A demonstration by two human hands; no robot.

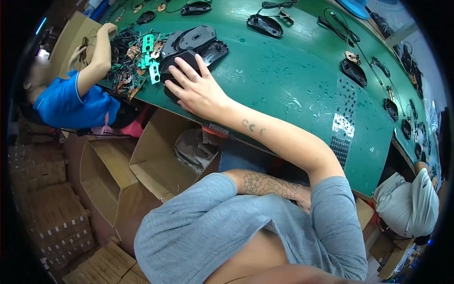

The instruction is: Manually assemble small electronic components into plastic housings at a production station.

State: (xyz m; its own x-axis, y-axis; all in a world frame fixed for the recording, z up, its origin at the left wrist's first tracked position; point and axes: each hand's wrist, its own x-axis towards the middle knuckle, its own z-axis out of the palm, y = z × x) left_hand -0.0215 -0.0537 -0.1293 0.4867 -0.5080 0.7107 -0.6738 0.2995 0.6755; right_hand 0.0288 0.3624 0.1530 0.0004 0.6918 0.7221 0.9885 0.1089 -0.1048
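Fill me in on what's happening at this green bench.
The person's right hand reaches across the green table and lies flat on a black mouse shell at the edge of a pile of such shells. Their left hand is out of sight; only the tattooed forearm shows below the table. A co-worker in a blue shirt reaches into tangled cables and green circuit boards nearby.

A long green table [293, 80] carries scattered black plastic mouse bases [265, 24], small green circuit boards [148, 52] and a tangle of black cables [124, 39]. Open brown cardboard boxes [113, 175] stand below its edge, beside a seated person in blue [64, 102].
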